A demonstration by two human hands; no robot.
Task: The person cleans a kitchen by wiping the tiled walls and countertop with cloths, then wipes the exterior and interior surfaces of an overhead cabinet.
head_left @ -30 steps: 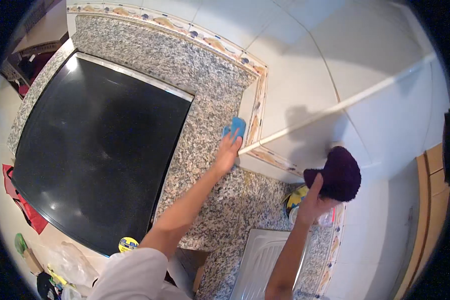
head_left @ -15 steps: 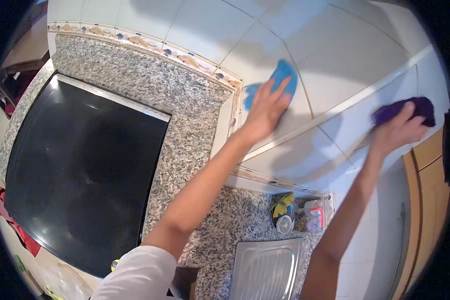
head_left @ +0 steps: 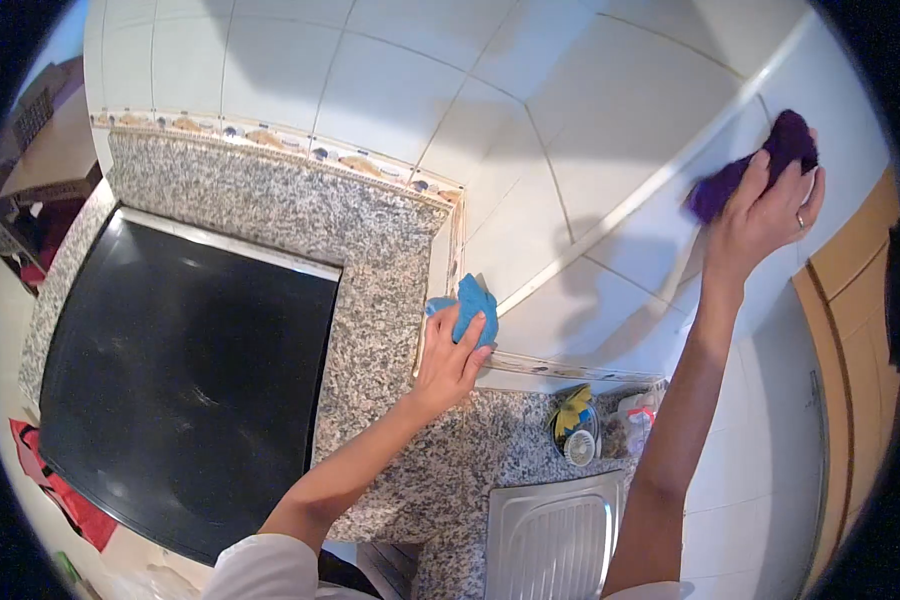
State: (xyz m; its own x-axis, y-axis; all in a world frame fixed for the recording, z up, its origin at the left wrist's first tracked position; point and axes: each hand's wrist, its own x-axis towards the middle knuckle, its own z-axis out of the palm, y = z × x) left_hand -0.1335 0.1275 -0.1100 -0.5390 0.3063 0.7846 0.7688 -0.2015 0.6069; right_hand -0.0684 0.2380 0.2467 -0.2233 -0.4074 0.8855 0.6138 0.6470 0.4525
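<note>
My left hand (head_left: 448,358) is closed on a blue cloth (head_left: 475,308), held against the patterned border tiles (head_left: 457,235) at the wall corner, just above the granite counter (head_left: 380,290). Up at the right, my right hand (head_left: 767,212) grips a dark purple cloth (head_left: 792,140) against the white tiled wall (head_left: 650,255). A ring shows on one of its fingers. The cloths hide parts of the fingers.
A black glass-like surface (head_left: 190,370) is set in the counter at the left. A metal drainboard (head_left: 553,540) lies at the bottom, with a yellow packet (head_left: 572,408) and a plastic bag (head_left: 628,425) behind it. A wooden door (head_left: 855,300) stands at the right.
My left hand has come down off the wall tiles to the corner border with the blue cloth. My right hand has moved higher on the wall with the purple cloth. The view has shifted too.
</note>
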